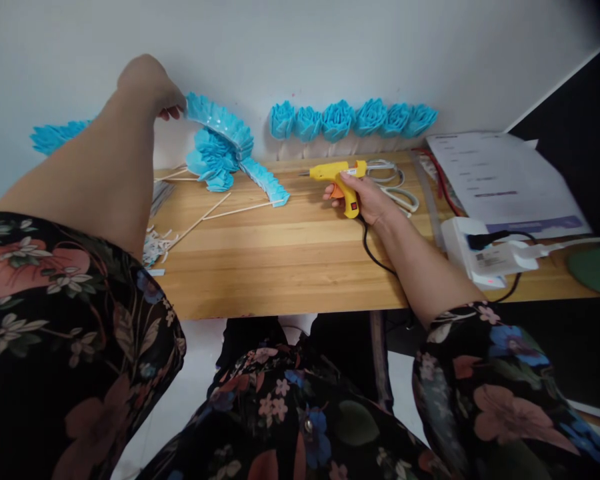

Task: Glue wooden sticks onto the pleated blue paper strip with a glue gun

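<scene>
My left hand (154,88) is raised at the back left, its fingers closed on the end of a pleated blue paper strip (220,125). The strip arches down to the right, and its tail lies on the table beside a thin wooden stick. Partly behind the strip is a blue paper flower (211,159). In my right hand (367,195) is a yellow hot glue gun (333,171), its nozzle pointing left and apart from the strip. My fingers wrap its handle near the orange trigger.
Blue paper roses (339,120) stand in a row along the wall. Scissors (400,200) lie right of the glue gun. A white power strip (473,250), printed papers (505,180) and cables occupy the right side. Paper scraps (157,247) and sticks (200,223) lie at left.
</scene>
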A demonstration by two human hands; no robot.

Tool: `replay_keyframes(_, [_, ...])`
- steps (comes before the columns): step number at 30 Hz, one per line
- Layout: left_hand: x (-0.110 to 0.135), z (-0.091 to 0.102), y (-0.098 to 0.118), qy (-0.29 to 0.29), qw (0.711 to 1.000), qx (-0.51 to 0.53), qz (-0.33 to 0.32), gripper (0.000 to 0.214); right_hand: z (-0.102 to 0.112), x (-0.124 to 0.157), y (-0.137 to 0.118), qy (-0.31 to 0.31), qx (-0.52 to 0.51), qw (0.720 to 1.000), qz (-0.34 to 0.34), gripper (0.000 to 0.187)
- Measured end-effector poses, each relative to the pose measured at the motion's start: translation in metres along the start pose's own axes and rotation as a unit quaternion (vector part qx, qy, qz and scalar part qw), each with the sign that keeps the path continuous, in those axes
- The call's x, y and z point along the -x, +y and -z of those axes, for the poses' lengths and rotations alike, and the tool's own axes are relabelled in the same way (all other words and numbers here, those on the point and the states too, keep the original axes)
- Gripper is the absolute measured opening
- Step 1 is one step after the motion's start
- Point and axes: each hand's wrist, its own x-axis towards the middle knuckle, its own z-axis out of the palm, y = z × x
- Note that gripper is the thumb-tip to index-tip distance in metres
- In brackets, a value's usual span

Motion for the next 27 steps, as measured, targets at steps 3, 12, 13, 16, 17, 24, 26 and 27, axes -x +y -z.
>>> replay_keyframes(3, [0.013, -0.002, 0.001, 0.05, 0.998, 0.002, 0.026, 0.04, 0.0, 0.0, 0.0, 0.005, -0.001, 1.0, -0.005, 0.037])
replay_keyframes(12, [0.041, -0.013, 0.009, 0.075, 0.996, 0.042, 0.003, 0.038, -0.002, -0.001, -0.001, -0.005, -0.009, 1.0, 0.009, 0.038])
replay_keyframes(13, [0.042, -0.014, 0.01, 0.081, 0.995, 0.054, 0.002, 0.038, -0.002, -0.001, -0.001, -0.006, -0.01, 1.0, 0.01, 0.038])
replay_keyframes(16, [0.041, -0.016, 0.014, 0.086, 0.991, 0.101, 0.011, 0.036, -0.002, 0.0, -0.002, -0.003, -0.006, 1.0, 0.005, 0.037])
replay_keyframes(17, [0.04, -0.017, 0.015, 0.081, 0.989, 0.119, 0.017, 0.036, -0.002, 0.0, -0.002, -0.001, -0.005, 1.0, 0.002, 0.035])
replay_keyframes(24, [0.052, -0.026, 0.022, 0.098, 0.974, 0.203, -0.003, 0.038, -0.001, -0.001, -0.001, -0.003, -0.015, 1.0, 0.001, 0.033])
replay_keyframes(26, [0.06, -0.024, 0.022, 0.115, 0.968, 0.225, -0.016, 0.043, 0.0, -0.001, -0.001, -0.002, -0.013, 1.0, 0.0, 0.034])
replay_keyframes(27, [0.065, -0.021, 0.023, 0.119, 0.964, 0.235, -0.027, 0.047, 0.0, -0.001, 0.0, -0.001, -0.01, 1.0, -0.001, 0.035])
